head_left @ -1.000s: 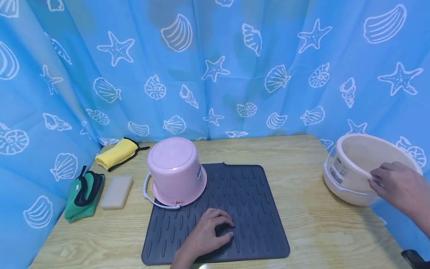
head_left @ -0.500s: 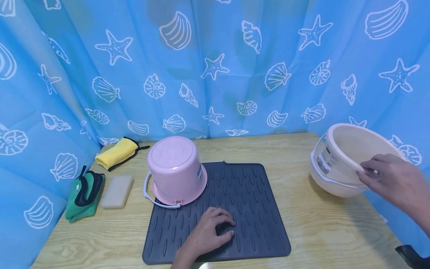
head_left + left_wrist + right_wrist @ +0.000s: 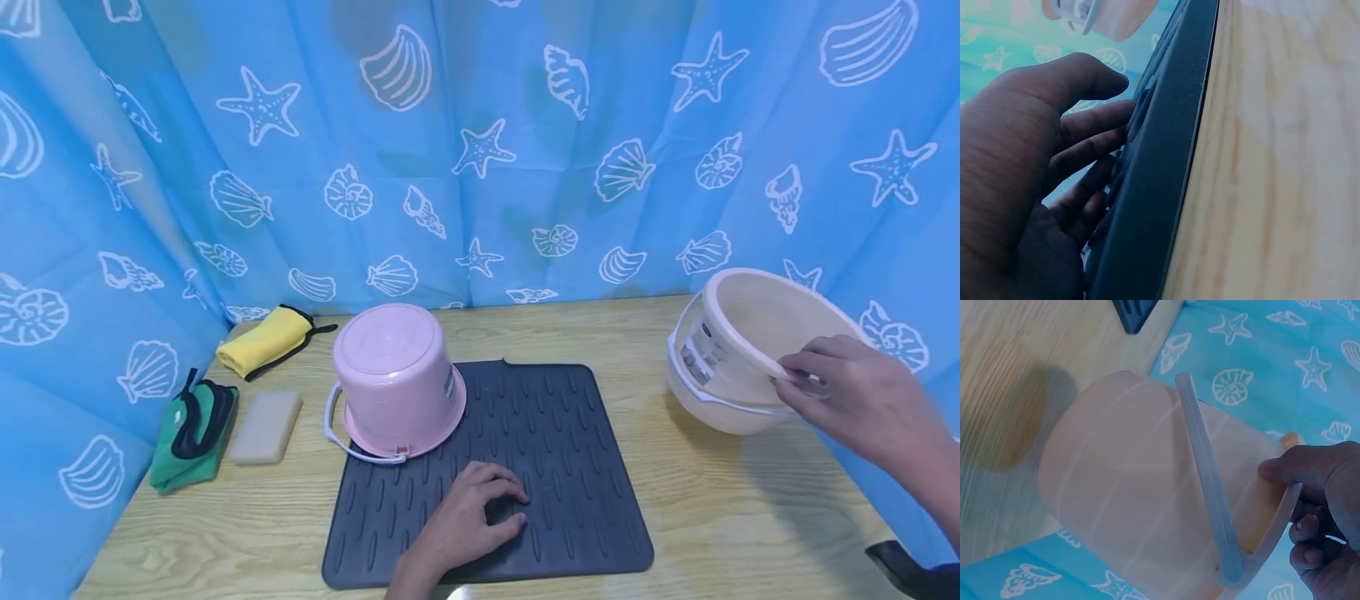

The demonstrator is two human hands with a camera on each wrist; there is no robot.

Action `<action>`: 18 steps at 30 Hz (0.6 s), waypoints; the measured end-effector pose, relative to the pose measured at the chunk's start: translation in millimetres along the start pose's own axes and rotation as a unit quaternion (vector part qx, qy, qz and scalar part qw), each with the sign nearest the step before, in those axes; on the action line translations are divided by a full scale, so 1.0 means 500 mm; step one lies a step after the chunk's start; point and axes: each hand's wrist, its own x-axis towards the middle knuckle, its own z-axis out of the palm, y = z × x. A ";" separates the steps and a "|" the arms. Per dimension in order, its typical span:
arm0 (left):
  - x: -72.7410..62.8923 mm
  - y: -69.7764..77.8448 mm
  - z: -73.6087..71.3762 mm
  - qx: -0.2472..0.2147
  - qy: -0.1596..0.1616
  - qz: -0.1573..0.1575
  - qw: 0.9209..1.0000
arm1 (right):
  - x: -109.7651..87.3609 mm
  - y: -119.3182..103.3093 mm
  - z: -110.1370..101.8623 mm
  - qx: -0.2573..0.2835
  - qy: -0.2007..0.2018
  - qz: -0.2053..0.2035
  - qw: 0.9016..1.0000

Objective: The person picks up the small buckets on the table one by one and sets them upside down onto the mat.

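At the right of the head view, my right hand point(image 3: 855, 400) pinches the near rim of a cream bucket point(image 3: 720, 350). The bucket tilts, with its mouth toward the upper right and its white handle point(image 3: 1210, 487) hanging against its side. In the right wrist view, the thumb lies on the outer wall, fingers over the rim. My left hand point(image 3: 472, 521) rests with loosely bent fingers on a dark grey ridged mat point(image 3: 555, 467), holding nothing. An upside-down pink bucket point(image 3: 393, 375) stands on the mat's back left corner, its white handle lowered toward the front.
A folded yellow cloth point(image 3: 266, 342) with black edging, a folded green cloth point(image 3: 191, 442) and a pale sponge-like block point(image 3: 266, 427) lie at the left of the wooden table point(image 3: 697, 517). A blue shell-patterned curtain point(image 3: 465, 100) surrounds the back and sides. Something black point(image 3: 900, 567) shows at lower right.
My right hand has carried the cream bucket leftward and slightly farther back from the table's right edge. The left hand and pink bucket have stayed in place.
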 end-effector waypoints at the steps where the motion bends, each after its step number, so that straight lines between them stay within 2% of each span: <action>1: 0.000 0.000 0.000 0.001 0.002 0.004 1.000 | 0.003 -0.003 0.002 0.003 0.003 -0.004 1.000; 7: 0.000 0.001 0.000 0.000 0.002 0.003 1.000 | 0.016 -0.023 0.008 0.016 0.010 -0.025 1.000; 14: -0.001 0.001 0.001 0.002 0.000 -0.004 1.000 | 0.030 -0.047 0.009 0.031 0.011 -0.024 0.999; 18: -0.001 0.001 0.000 0.004 -0.002 -0.006 1.000 | 0.036 -0.053 0.015 0.043 0.025 -0.031 0.998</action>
